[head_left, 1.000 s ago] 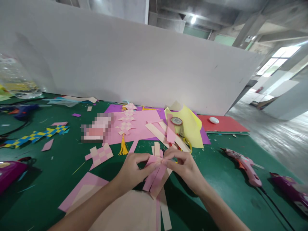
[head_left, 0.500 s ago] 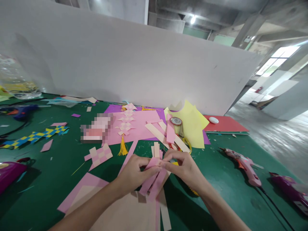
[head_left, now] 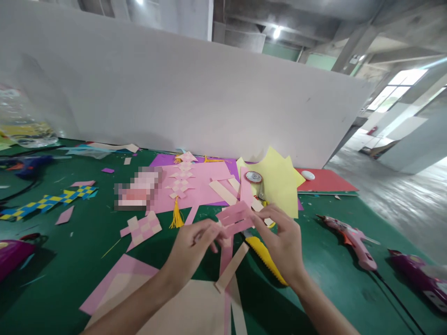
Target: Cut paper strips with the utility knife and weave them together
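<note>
Several pink paper strips (head_left: 234, 218), side by side with narrow gaps, are held up between my two hands. My left hand (head_left: 195, 246) pinches their lower left end, its fingers partly hidden. At the right end, my right hand (head_left: 283, 239) is closed with thumb and fingertips on the strips. Below them a short beige strip (head_left: 233, 267) lies slanted, crossing a long pink strip. A yellow utility knife (head_left: 267, 260) rests on the green table beside my right hand. In front of me lie large beige sheets (head_left: 185, 307).
A woven pink-and-beige paper piece (head_left: 143, 229) lies left; a tasselled paper chain (head_left: 181, 179) lies behind. Tape (head_left: 253, 177) and yellow paper (head_left: 279, 186) sit beyond my hands. A pink glue gun (head_left: 352, 244) is at right. A white panel (head_left: 195, 102) borders the table's back.
The pink strips have been turned and lifted, and now lie side by side facing me. My hands have moved apart. The beige strip now rests lower down, and the knife is uncovered.
</note>
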Motion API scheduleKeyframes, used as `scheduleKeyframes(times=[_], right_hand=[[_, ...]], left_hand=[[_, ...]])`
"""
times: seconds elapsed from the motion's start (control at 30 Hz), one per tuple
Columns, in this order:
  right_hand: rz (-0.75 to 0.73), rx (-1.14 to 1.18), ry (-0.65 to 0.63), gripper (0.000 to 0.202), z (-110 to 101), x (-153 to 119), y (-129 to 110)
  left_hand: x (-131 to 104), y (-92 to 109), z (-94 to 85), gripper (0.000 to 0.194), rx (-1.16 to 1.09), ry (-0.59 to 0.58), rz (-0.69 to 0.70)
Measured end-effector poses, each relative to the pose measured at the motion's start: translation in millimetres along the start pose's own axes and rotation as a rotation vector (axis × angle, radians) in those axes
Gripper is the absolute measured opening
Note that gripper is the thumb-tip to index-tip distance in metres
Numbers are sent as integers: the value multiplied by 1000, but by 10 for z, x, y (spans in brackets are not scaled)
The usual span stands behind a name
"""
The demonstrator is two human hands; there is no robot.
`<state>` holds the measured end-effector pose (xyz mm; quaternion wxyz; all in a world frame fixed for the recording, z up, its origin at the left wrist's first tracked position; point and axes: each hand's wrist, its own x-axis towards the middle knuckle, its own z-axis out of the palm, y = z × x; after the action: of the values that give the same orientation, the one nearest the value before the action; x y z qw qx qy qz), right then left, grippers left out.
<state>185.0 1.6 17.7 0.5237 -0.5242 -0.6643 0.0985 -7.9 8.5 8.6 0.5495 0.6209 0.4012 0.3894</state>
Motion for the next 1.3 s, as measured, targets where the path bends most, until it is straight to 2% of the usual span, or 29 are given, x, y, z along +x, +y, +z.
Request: scheduleKeyframes(times=[0.07,0.13,0.23,0.33,0.47,0.6,0.7,0.8,0.9,0.97,1.03,1.1,1.2,1.3], right_hand=[[-235,-194,69,14,39,-38,12],[-437,-400,53,9,91,-94,15],[-628,-615,-67,8,178,-194,-18],[-691,-697,-131,12,256,-284,-78],[-613,-663,-240,16,319,-343,-136],[-388,-382,-353,19,298,-286,-120],[-221,-182,-291,17,203,-172,-54],[-64,-109,-175,19,63,-43,45],[78,-116,-259,22,-54,48,156],[75,-123,-423,16,-91,69,209],[8,-127,-613,10,-92,58,222],[-75,-136,-766,13,-70,26,183],[-168,-144,-913,17,-27,-32,65],[-225,-137,-989,14,0,-78,-31]], left_hand=[[-7,-11,70,29,-211,-120,-145],[-13,-29,124,32,-456,-167,-262],[-20,-64,157,27,-705,-122,-373],[-15,-95,149,19,-776,-15,-434],[13,-108,127,16,-766,60,-451],[47,-82,89,16,-701,80,-429],[83,-62,36,14,-661,77,-411],[125,-66,-35,14,-621,52,-396],[161,-98,-114,21,-534,95,-375],[182,-129,-160,22,-475,137,-361],[200,-156,-193,23,-456,158,-301],[214,-174,-211,22,-471,161,-238],[227,-188,-216,19,-512,163,-194],[235,-195,-214,18,-558,156,-195]])
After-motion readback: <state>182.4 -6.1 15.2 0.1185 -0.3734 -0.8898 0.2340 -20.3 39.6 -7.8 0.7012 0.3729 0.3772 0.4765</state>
